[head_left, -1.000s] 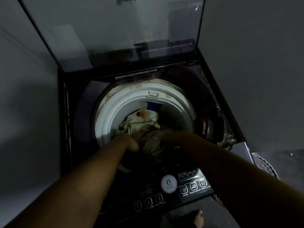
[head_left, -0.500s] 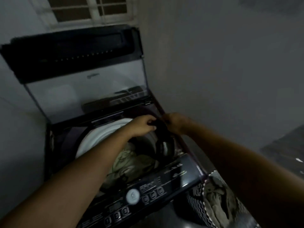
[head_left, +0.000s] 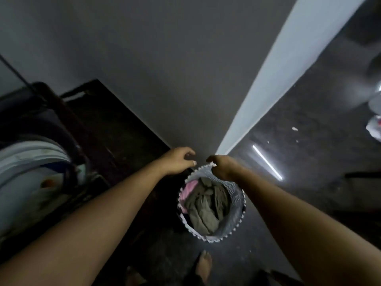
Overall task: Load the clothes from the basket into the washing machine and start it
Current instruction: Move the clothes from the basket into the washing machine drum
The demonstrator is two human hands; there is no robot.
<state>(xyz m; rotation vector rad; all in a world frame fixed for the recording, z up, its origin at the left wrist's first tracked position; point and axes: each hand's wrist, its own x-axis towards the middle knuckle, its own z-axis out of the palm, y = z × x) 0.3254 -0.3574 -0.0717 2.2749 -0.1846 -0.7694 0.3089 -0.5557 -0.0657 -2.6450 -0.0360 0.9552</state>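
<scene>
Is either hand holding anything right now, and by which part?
Nothing is held: the left hand and right hand hover, fingers loosely curled, above the far rim of the round white woven laundry basket.

Basket (head_left: 237, 205) beside washer (head_left: 41, 153), clothes (head_left: 206, 205) inside

Home laundry corner (dim): top-load washing machine (head_left: 51, 153), clothes-filled basket (head_left: 235, 205) on floor (head_left: 288, 162).
</scene>
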